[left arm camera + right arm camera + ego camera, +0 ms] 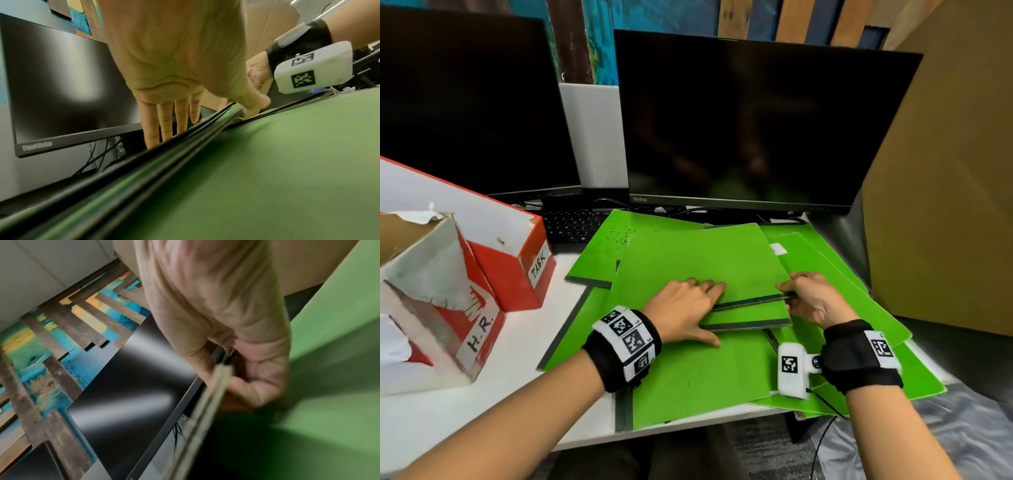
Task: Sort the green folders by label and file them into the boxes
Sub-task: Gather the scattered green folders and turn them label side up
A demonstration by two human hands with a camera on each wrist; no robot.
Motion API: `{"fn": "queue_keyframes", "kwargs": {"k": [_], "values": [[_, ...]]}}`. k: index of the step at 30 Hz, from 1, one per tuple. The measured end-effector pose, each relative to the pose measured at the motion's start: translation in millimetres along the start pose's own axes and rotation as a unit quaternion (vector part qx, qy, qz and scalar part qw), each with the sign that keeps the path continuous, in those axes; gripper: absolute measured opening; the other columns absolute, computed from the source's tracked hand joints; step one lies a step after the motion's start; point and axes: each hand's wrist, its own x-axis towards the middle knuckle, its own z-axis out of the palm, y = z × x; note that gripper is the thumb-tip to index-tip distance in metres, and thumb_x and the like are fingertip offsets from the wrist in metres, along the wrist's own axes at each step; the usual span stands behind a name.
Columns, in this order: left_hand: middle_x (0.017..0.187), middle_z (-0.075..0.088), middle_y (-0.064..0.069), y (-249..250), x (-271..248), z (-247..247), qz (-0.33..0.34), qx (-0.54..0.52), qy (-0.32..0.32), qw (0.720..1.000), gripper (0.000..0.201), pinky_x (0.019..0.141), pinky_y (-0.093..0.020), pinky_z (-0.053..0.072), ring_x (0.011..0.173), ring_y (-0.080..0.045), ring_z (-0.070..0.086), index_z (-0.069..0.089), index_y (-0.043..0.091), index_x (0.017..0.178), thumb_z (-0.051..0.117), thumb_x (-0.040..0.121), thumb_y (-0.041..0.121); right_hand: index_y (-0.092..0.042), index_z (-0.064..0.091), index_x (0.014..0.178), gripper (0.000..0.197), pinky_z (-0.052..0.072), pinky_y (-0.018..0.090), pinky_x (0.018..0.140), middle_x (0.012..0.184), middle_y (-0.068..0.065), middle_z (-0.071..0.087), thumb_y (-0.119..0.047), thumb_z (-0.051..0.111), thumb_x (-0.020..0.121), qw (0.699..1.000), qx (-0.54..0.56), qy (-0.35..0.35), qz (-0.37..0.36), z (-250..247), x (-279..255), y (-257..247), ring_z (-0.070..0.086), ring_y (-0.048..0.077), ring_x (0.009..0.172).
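Several green folders [698, 377] lie overlapping on the white desk. My left hand [688, 308] rests flat on the top green folder [702, 260], fingers straight, thumb stretched over the folder beneath. The left wrist view shows the same left hand [174, 81] lying over the dark folder spines [185, 138]. My right hand [804, 296] pinches the top folder's near right corner at its spine; the right wrist view shows its fingers [257, 386] curled round that folder edge [205, 402]. A box marked H.R. [448, 291] and a red box marked TASK [517, 270] stand at the left.
Two dark monitors [750, 120] stand behind the folders, with a black keyboard [575, 224] under them. A large brown cardboard panel [945, 188] closes off the right side. A white label [778, 249] shows on one folder at the right. The desk's front edge [654, 435] is near.
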Motion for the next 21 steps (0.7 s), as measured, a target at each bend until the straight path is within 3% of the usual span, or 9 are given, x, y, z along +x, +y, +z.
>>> {"fn": "queue_keyframes", "kwargs": {"k": [3,5,7,9,11,15,17,19,21], "values": [[0.151,0.033,-0.017,3,0,-9,-0.035,0.028,0.020,0.999,0.075,0.095,-0.044,0.050,0.126,-0.034,0.049,0.017,0.011,0.150,0.056,0.089,0.028,-0.008,0.043,0.111,0.026,0.043,0.028,0.045,0.080,0.009,0.048,0.006,0.053,0.092,0.997,0.054,-0.034,-0.032,5,-10,-13,0.048,0.015,0.057],[0.142,0.047,-0.015,-1,0,-17,-0.032,0.052,0.087,0.994,0.054,0.087,-0.040,0.055,0.116,-0.029,0.059,0.032,0.009,0.145,0.045,0.092,0.008,-0.009,0.048,0.103,0.011,0.051,0.027,0.041,0.081,0.009,0.050,-0.015,0.055,0.096,0.993,0.086,-0.052,-0.065,7,-17,-21,0.053,0.018,0.059],[0.108,0.068,-0.006,-13,-3,-33,-0.029,0.041,0.177,0.983,0.039,0.065,-0.027,0.055,0.085,-0.017,0.067,0.053,0.011,0.127,0.040,0.091,0.002,-0.010,0.050,0.107,0.026,0.056,0.029,0.049,0.094,0.013,0.056,-0.035,0.050,0.098,0.989,0.106,-0.059,-0.087,8,-22,-27,0.059,0.024,0.073],[0.071,0.064,0.002,-27,-8,-57,-0.037,0.007,0.256,0.966,0.030,0.045,-0.019,0.041,0.052,-0.009,0.055,0.065,0.012,0.105,0.041,0.089,0.003,-0.015,0.046,0.116,0.034,0.056,0.034,0.057,0.100,0.016,0.062,-0.043,0.042,0.098,0.984,0.129,-0.039,-0.116,5,-26,-31,0.063,0.026,0.078],[0.057,0.057,0.003,-40,-16,-82,-0.044,-0.029,0.352,0.935,0.017,0.040,-0.021,0.031,0.041,-0.010,0.041,0.066,0.009,0.095,0.054,0.087,0.001,-0.017,0.042,0.127,0.041,0.054,0.039,0.068,0.106,0.017,0.065,-0.046,0.039,0.098,0.979,0.146,-0.018,-0.143,2,-27,-32,0.063,0.026,0.087],[0.050,0.046,0.001,-64,-32,-128,-0.088,-0.184,0.502,0.841,0.015,0.048,-0.029,0.035,0.046,-0.028,0.044,0.063,0.005,0.099,0.059,0.090,0.016,-0.017,0.038,0.142,0.061,0.050,0.041,0.089,0.132,0.012,0.057,-0.042,0.057,0.090,0.974,0.090,0.011,-0.207,7,-30,-28,0.058,0.019,0.112],[0.070,0.065,-0.014,-76,-35,-138,-0.081,-0.316,0.537,0.778,0.023,0.063,-0.039,0.051,0.065,-0.033,0.059,0.064,0.008,0.108,0.057,0.091,0.023,-0.021,0.030,0.148,0.072,0.043,0.043,0.102,0.140,0.006,0.049,-0.038,0.062,0.086,0.969,0.060,0.007,-0.239,11,-33,-29,0.052,0.015,0.120],[0.101,0.071,-0.011,-80,-34,-139,-0.071,-0.430,0.538,0.722,0.025,0.084,-0.034,0.054,0.093,-0.022,0.068,0.062,0.008,0.116,0.058,0.092,0.014,-0.025,0.025,0.151,0.078,0.036,0.041,0.109,0.145,0.005,0.044,-0.035,0.065,0.084,0.965,0.059,-0.023,-0.255,16,-38,-32,0.048,0.013,0.121],[0.109,0.069,-0.005,-78,-30,-131,-0.084,-0.514,0.515,0.680,0.024,0.086,-0.027,0.053,0.099,-0.012,0.067,0.060,0.007,0.117,0.058,0.092,0.006,-0.023,0.023,0.151,0.097,0.033,0.041,0.112,0.150,0.008,0.039,-0.041,0.074,0.071,0.961,0.075,-0.049,-0.261,22,-43,-35,0.046,0.015,0.127]]}}
